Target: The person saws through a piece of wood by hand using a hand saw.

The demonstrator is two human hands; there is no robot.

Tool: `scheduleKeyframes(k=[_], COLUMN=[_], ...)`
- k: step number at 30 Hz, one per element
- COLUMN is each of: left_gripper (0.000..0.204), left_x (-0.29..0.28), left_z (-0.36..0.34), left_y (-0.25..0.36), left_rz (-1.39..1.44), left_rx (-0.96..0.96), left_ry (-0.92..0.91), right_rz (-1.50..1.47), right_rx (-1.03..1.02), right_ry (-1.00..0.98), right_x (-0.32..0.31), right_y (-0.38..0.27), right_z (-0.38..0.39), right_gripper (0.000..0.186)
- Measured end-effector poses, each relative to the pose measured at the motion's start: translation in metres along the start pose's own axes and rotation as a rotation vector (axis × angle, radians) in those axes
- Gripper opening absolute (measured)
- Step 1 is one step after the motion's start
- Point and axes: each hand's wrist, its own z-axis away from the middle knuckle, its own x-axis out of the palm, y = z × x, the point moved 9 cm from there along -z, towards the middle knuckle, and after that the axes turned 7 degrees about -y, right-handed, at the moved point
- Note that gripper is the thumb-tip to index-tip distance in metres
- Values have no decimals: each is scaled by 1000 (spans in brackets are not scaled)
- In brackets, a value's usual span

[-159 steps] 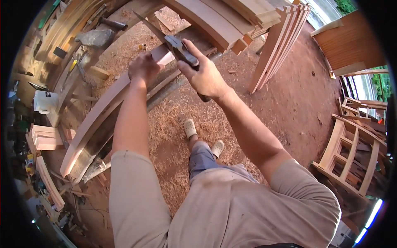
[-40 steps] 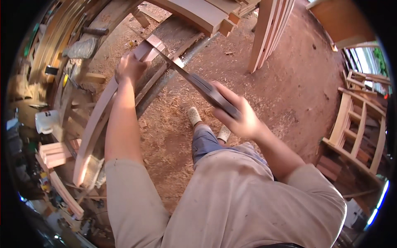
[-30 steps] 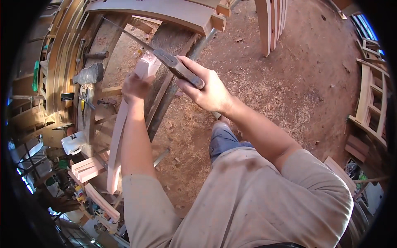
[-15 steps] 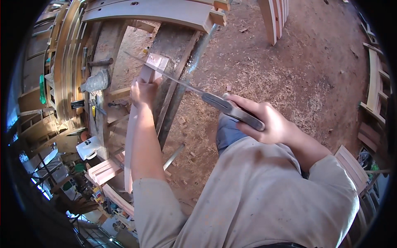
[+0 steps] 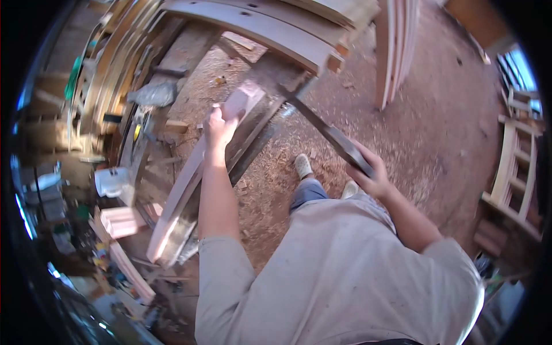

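My left hand (image 5: 221, 129) grips a long pale curved board (image 5: 181, 195) near its upper end, fingers wrapped over it. The board lies along a dark beam (image 5: 253, 144). Down and to the right, my right hand (image 5: 371, 167) is closed on the dark handle of a long saw (image 5: 336, 138). Its narrow blade, blurred by motion, slants up-left beyond the board's end, to the right of it; whether it touches any wood, I cannot tell.
Stacked shaped boards (image 5: 276, 29) lie above, with upright boards (image 5: 394, 57) at upper right. Wooden frames (image 5: 512, 172) stand right. At left are a grey stone-like lump (image 5: 152, 95), a white container (image 5: 112, 183) and short offcuts (image 5: 121, 223). Shavings cover the dirt floor around my feet.
A second ago my right hand was higher, near the left; it has pulled down-right with the saw. The blade lay across the board's end half a second ago and now sits right of it.
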Motion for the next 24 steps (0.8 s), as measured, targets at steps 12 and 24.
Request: scheduleKeyframes(k=[12,24], left_gripper=[79,32], left_x=[-73,-25], left_z=[138,184], left_y=[-119,-113], left_rz=[-57,-326], left_rx=[-275,-274], left_ry=[137,160], right_rz=[55,125], right_rx=[51,160], right_ry=[208,68], right_x=[-32,4], right_y=[11,-5], right_z=[40,-19], right_gripper=[63,59])
